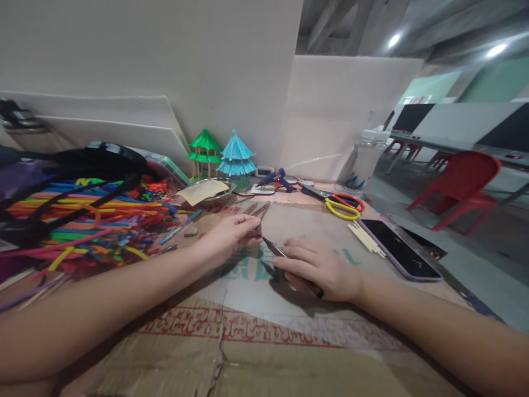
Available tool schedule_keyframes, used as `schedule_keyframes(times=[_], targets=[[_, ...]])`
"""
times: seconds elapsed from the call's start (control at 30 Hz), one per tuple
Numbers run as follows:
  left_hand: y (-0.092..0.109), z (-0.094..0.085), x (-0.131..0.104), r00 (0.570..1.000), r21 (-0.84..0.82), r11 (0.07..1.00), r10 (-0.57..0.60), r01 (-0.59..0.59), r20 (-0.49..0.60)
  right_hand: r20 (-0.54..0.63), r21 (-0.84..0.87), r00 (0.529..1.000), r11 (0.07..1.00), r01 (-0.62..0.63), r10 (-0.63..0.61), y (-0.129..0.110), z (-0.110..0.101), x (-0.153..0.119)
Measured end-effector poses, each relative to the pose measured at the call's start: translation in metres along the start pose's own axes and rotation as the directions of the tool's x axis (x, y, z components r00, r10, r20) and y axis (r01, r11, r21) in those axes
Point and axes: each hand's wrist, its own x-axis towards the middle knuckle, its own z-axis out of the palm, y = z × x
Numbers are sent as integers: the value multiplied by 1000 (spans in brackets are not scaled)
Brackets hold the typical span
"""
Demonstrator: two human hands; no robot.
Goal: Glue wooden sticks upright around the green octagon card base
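Observation:
My left hand (227, 237) is closed in a pinch over the cardboard. Between its fingertips is a small brown piece (259, 228), perhaps a short stick; most of it is hidden. My right hand (324, 270) grips a dark marker pen (276, 249). The pen's tip points left and nearly meets the left fingertips; whether it touches the piece I cannot tell. Several thin brown sticks (258, 209) lie just beyond my left hand. To the right of my right hand are several pale sticks (367, 240) on the cardboard sheet (264, 369).
Coloured pipe cleaners (91, 215) are heaped at left under a black strap. Behind stand green (204, 151) and blue (235, 157) paper pavilions, a metal bowl (219, 198) and a blue glue gun (275, 179). Scissors (341, 204), a phone (399, 248) and a clear container (363, 160) sit right.

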Motion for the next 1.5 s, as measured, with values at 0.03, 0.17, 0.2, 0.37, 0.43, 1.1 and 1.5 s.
schedule_keyframes(times=[0.03,0.17,0.2,0.37,0.43,1.1,1.5], targets=[[0,1,-1,1000,-7,1000,0,0,-7,-5,5,1000,1000,-2,2,0,1,0],[-1,0,-2,997,68,995,76,-77,12,-60,64,995,995,-76,79,2,1,-1],[-2,0,-2,993,122,986,115,-117,23,-77,97,989,988,-118,125,3,1,-2],[-11,-3,0,956,416,862,279,-291,92,-99,270,948,925,-269,304,4,1,-4],[-15,-4,1,938,464,817,323,-343,125,-86,295,939,909,-295,333,4,1,-4],[-13,-10,-5,833,744,401,400,-534,382,-3,365,895,833,-415,447,-1,1,-4],[-19,-8,-12,718,736,230,526,-636,456,-4,391,919,846,-362,395,-5,0,-1]])
